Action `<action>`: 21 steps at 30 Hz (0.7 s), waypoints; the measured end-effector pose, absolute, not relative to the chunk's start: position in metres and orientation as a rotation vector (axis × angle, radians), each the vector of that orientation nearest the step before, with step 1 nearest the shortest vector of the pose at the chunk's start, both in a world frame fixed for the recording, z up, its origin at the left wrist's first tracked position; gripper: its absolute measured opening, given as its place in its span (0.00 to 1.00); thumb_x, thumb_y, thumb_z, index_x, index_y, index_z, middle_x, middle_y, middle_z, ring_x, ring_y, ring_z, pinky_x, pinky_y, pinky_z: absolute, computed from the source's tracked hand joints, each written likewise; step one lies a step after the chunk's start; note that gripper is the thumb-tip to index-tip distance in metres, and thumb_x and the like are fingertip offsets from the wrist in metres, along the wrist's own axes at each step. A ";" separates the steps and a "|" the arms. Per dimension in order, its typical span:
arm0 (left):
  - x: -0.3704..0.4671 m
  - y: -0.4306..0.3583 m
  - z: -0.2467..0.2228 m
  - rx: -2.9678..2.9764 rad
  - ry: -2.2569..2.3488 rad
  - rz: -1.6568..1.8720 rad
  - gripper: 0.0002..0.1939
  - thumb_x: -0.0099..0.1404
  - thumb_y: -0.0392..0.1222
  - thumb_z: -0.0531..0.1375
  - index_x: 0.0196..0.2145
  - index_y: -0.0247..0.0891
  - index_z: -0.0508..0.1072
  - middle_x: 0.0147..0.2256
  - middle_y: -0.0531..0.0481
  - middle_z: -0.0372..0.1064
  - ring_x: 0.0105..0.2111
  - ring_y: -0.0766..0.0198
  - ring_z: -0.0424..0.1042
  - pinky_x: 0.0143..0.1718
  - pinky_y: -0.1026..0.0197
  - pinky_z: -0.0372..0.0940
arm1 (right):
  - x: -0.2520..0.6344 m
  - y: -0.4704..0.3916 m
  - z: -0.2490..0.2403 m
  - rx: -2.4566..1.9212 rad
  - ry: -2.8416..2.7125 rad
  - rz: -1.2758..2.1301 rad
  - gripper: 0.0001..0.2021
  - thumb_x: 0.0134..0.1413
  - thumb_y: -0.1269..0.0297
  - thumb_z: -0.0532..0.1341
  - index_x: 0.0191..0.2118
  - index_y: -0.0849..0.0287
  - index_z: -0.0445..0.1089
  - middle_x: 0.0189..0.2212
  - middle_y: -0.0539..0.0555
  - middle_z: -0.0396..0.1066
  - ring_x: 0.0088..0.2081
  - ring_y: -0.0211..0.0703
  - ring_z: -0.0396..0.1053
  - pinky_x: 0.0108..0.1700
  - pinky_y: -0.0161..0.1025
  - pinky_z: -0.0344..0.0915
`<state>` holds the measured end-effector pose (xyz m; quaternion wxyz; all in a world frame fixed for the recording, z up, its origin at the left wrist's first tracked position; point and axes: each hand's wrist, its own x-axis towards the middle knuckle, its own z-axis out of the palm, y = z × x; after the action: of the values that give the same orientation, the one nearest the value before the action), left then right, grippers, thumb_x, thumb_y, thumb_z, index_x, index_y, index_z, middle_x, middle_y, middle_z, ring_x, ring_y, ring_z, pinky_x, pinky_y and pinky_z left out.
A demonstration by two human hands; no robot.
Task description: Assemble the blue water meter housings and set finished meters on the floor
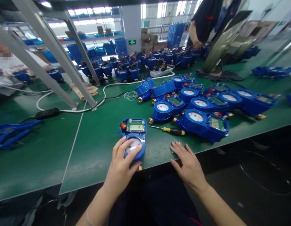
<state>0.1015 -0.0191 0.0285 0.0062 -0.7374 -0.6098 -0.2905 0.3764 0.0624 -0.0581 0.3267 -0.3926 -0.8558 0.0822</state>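
Observation:
A blue water meter [142, 147] lies near the table's front edge, its small display and circuit board uncovered at the far end and a brass fitting at the near end. My left hand [123, 157] grips it, with fingers across the round dial and the thumb along the near side. My right hand [189, 164] is open at the table edge, fingers apart. Its fingertips touch or hover over something small and shiny [177, 142] that I cannot make out. Beyond them lies a yellow-and-black screwdriver [173, 130], its tip pointing left.
Several similar water meters [196, 116] crowd the table at right, with more in rows at the back. A power strip [161, 72], white cable [104, 94], black adapter [47, 113] and metal posts [57, 56] stand beyond. A co-worker's arm [194, 34] shows at the far side.

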 end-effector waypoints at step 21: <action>0.129 -0.007 -0.021 -1.344 -2.462 -1.622 0.32 0.56 0.34 0.66 0.53 0.50 0.56 0.66 0.35 0.46 0.64 0.43 0.60 0.57 0.37 0.67 | 0.194 0.069 -0.026 -0.853 -1.405 1.646 0.39 0.66 0.49 0.55 0.73 0.53 0.35 0.64 0.60 0.63 0.60 0.51 0.68 0.56 0.49 0.72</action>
<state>0.1289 -0.0069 -0.0213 -0.0492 -0.4143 -0.7589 -0.5001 0.1938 0.0694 -0.0256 0.3967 -0.3365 -0.5544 0.6496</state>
